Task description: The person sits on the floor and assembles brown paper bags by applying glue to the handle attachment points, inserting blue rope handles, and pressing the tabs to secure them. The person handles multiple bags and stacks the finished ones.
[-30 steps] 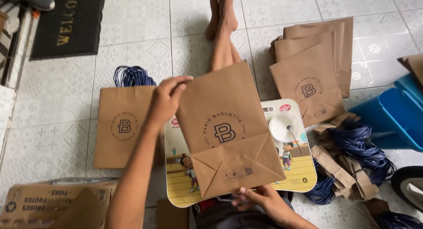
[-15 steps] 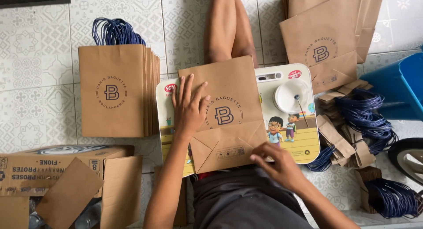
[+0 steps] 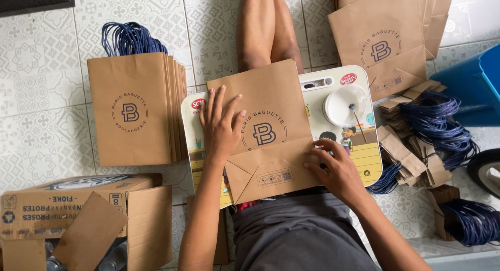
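A flat brown paper bag (image 3: 263,109) with a round dark logo lies on a small illustrated lap table (image 3: 359,146) across my legs. My left hand (image 3: 220,126) presses flat on the bag's left side, fingers spread. My right hand (image 3: 336,169) rests on the bag's folded bottom flap at its right corner, fingers bent onto the paper. A small white round dish (image 3: 344,105) with a thin stick in it sits on the lap table to the right of the bag.
A stack of finished brown bags (image 3: 133,112) with blue cord handles lies left. Flat bags (image 3: 388,39) are piled at the upper right. Blue cord handles with paper strips (image 3: 429,135) lie right. A blue bin (image 3: 471,83) and a cardboard box (image 3: 78,208) flank me.
The view has tilted down and closer. My left hand slid from the bag's top edge down onto its left middle. My right hand came up onto the bottom flap's right corner.
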